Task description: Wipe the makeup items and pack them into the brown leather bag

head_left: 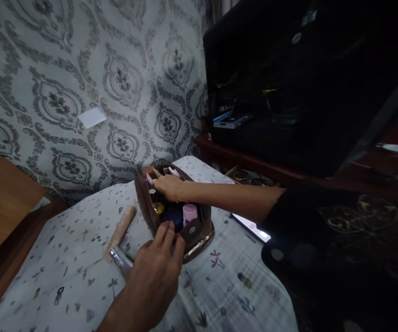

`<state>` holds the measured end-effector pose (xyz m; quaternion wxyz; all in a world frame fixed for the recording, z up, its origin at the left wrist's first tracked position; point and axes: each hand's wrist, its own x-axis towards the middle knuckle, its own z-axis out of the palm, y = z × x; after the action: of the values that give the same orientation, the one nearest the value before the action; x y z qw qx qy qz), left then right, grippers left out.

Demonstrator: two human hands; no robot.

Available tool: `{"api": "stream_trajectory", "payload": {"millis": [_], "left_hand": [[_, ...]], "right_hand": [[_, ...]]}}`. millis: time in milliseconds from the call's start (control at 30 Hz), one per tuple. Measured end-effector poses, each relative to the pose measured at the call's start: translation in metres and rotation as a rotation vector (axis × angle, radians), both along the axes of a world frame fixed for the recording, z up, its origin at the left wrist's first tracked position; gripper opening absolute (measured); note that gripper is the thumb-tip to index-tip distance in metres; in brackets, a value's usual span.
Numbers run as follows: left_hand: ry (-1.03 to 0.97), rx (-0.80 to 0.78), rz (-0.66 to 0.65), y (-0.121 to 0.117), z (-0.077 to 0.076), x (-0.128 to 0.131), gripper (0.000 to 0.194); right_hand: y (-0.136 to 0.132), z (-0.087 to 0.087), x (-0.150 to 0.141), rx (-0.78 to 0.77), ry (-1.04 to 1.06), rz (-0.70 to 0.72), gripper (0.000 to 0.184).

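Observation:
A brown zippered bag [144, 203] lies unzipped on the patterned cloth. My left hand [160, 263] grips its near rim with bent fingers. Reaching inside at the far end, my right hand [171, 186] has its fingers closed; what they hold is hidden. A pink-capped container [189, 212] stands in the bag beside a dark blue item [172, 217] and a small yellow item [159, 207]. To the left of the bag lies a beige tube-like item [121, 230]. A silver-capped tube [121, 261] is partly covered by my left hand.
The cloth-covered surface [70, 258] runs up to a wallpapered wall [122, 78]. A lit phone [252, 227] lies right of the bag, under my right arm. A large black panel [288, 92] stands on a dark red wooden shelf [254, 170]. Brown wooden furniture [8, 198] is at left.

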<state>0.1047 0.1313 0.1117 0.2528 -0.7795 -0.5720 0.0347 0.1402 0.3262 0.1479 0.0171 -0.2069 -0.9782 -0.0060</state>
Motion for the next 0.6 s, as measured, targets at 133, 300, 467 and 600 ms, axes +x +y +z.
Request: {"api": "stream_trajectory", "payload": {"millis": [133, 300, 467, 600], "left_hand": [[0.007, 0.014, -0.006, -0.0006, -0.0014, -0.001, 0.041], [0.019, 0.022, -0.015, -0.0018, -0.0017, -0.0027, 0.041], [0.027, 0.04, -0.006, -0.0008, -0.0005, -0.0006, 0.041], [0.023, 0.066, 0.002, -0.0002, -0.0011, 0.0014, 0.042]], "right_hand": [[-0.0007, 0.0024, 0.0012, -0.019, -0.002, -0.004, 0.032], [-0.0032, 0.0014, -0.0009, -0.042, 0.001, -0.038, 0.031], [-0.0025, 0.0013, 0.0003, -0.103, 0.004, -0.069, 0.04], [0.0006, 0.0055, 0.0015, -0.202, -0.03, -0.087, 0.045]]}}
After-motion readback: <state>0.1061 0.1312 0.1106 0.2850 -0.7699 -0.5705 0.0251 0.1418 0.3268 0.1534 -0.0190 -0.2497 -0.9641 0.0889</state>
